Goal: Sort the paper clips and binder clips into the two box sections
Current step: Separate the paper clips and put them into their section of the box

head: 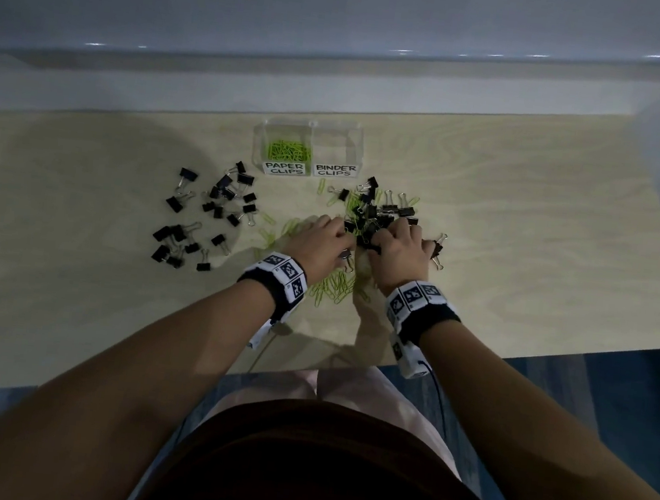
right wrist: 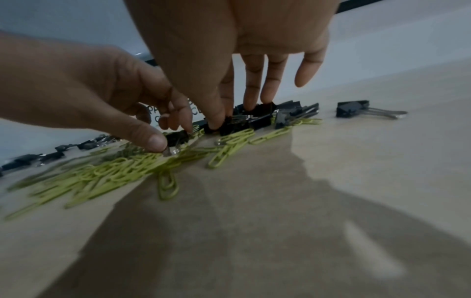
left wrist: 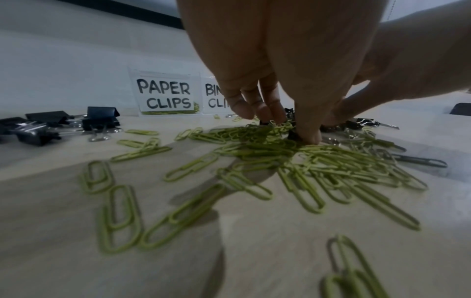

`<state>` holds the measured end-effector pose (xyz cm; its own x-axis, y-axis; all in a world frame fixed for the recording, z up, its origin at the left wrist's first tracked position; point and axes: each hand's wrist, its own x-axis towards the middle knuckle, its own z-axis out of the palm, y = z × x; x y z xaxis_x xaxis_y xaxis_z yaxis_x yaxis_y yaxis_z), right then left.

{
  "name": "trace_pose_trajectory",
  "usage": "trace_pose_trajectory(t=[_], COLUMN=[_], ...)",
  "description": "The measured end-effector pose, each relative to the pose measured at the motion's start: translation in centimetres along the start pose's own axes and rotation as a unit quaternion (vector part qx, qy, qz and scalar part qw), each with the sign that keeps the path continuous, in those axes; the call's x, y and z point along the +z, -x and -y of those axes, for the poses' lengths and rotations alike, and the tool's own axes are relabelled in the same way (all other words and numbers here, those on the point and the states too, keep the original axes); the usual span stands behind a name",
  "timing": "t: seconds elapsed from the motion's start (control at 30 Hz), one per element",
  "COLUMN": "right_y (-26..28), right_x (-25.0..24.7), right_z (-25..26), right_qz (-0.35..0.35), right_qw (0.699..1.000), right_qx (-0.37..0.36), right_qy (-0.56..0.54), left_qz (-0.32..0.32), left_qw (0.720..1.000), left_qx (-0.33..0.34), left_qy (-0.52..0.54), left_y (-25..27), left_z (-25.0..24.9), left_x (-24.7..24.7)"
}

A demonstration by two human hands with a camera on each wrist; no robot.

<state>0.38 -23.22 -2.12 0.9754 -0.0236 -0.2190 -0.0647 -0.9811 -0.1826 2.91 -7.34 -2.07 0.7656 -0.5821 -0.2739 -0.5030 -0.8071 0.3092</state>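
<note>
left hand (head: 321,240) pinching a black metal binder clip (right wrist: 175,139) | right hand (head: 398,247) fingers spread, pressing the mixed pile of black binder clips (head: 377,214) | green paper clips (left wrist: 293,161) lying on the pale wooden table (head: 525,251)

Head cam: high, looking steeply down and forward over both forearms at the surface (head: 487,226); labelled box (head: 307,152) sits upper centre of frame, wall behind it along the top.

Left wrist cam: very low, just above the surface (left wrist: 63,231), facing forward under the left hand (left wrist: 267,60), which fills the upper centre. Green paper clips (left wrist: 293,161) very near the lens, box (left wrist: 165,93) in mid-left background.

Right wrist cam: same low grazing angle, looking forward under the right hand (right wrist: 229,50) at top centre; left hand (right wrist: 84,90) enters from the left of frame.

Shared: all three see the mixed clip pile between the hands; head and left wrist both show the box labels.
</note>
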Motion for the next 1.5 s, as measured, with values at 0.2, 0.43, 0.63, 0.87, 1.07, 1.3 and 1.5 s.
trace_pose_trajectory(t=[0.2,0.43,0.63,0.87,1.07,1.3,1.5], right_y=[0.2,-0.3,-0.6,1.8,4.1,2.7,1.4], right_x=[-0.4,-2.1,-2.2,-0.2,3.1,2.5,1.1], right_z=[-1.3,-4.7,-7.7,-2.9,-1.5,2.5,2.3], right_qz=[-0.048,-0.089,-0.04,-0.125,-0.113,-0.031,0.088], right_qw=[0.997,0.979,0.988,0.98,0.972,0.959,0.971], right_qx=[-0.018,0.097,0.125,-0.055,-0.035,-0.199,-0.184], right_qy=[-0.063,-0.157,-0.077,-0.142,-0.201,-0.201,-0.128], left_qz=[-0.012,-0.109,-0.222,-0.196,-0.086,-0.045,0.011], left_qw=[0.997,0.966,0.924,0.949,0.961,0.978,0.99], left_qx=[0.066,-0.081,-0.227,-0.234,-0.221,-0.137,-0.113], left_qy=[0.034,0.222,0.213,0.076,0.14,0.154,0.086], left_y=[-0.2,1.6,4.1,5.3,4.8,6.4,9.8], left_z=[0.1,1.6,8.9,10.9,8.2,4.8,5.3], left_x=[-0.2,-1.1,-2.6,-1.2,0.4,0.3,1.4])
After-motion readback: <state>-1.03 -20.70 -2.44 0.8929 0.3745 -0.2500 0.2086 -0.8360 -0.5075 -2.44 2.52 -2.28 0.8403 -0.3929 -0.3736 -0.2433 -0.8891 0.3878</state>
